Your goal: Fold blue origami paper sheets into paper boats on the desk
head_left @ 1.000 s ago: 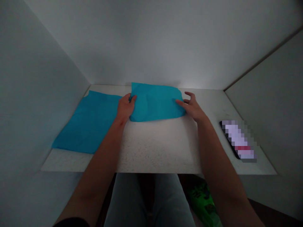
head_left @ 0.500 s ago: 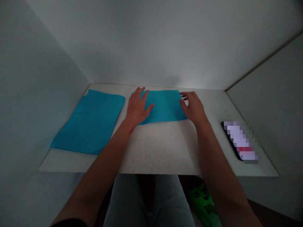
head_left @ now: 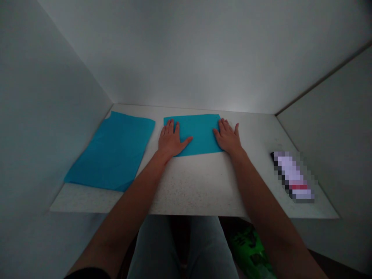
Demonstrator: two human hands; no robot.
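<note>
A blue rectangular sheet (head_left: 199, 133), paper or thin cloth, lies flat near the back of the white tabletop. On its left end rests my left hand (head_left: 171, 141), open, palm down, with the thumb stretched toward the middle. My right hand (head_left: 228, 136) lies open on the right end, fingers spread and partly past the edge. Both hands cover parts of the sheet's ends. To the left is a larger blue sheet (head_left: 112, 151) of the same colour, slightly wrinkled, untouched by either hand.
A phone (head_left: 292, 174) with a blurred-out screen lies at the right of the tabletop (head_left: 194, 190). Walls close in the back, left and right sides. Below the front edge, a green bag (head_left: 251, 248) stands beside my right leg.
My right hand has flattened from a curled pose beside the sheet onto its right end. My left hand has slid slightly toward me and pressed flat. The sheet lies flatter.
</note>
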